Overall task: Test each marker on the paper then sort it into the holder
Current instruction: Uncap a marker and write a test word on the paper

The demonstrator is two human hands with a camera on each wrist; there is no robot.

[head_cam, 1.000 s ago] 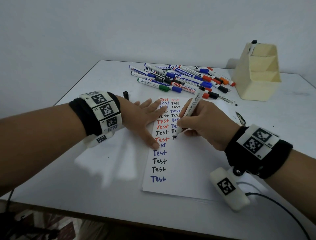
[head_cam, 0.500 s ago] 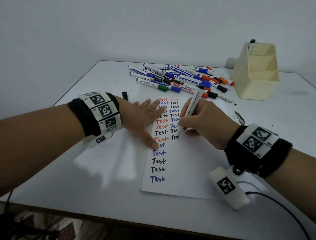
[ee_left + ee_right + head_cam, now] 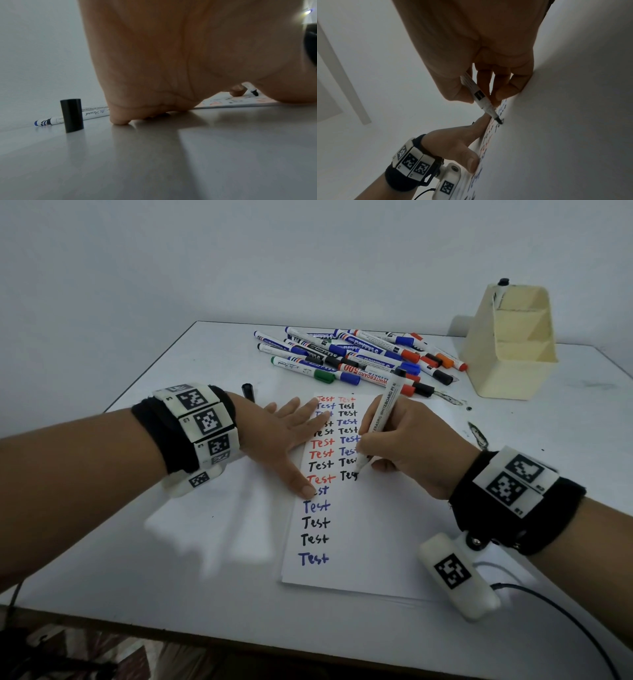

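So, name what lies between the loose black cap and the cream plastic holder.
A heap of capped whiteboard markers, seen in the head view.

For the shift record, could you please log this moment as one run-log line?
step: testing black marker | right hand: writing on paper | left hand: flat on paper | cap: off, standing | holder: one marker

White table [image 3: 205,594], glossy. On it: paper [image 3: 359,542] centre-front, marker pile [image 3: 346,354] at the back, cream holder [image 3: 510,357] back right, black cap [image 3: 72,115] standing upright left of the paper, cable [image 3: 561,614] front right. Ink smudges [image 3: 478,434] right of the paper.
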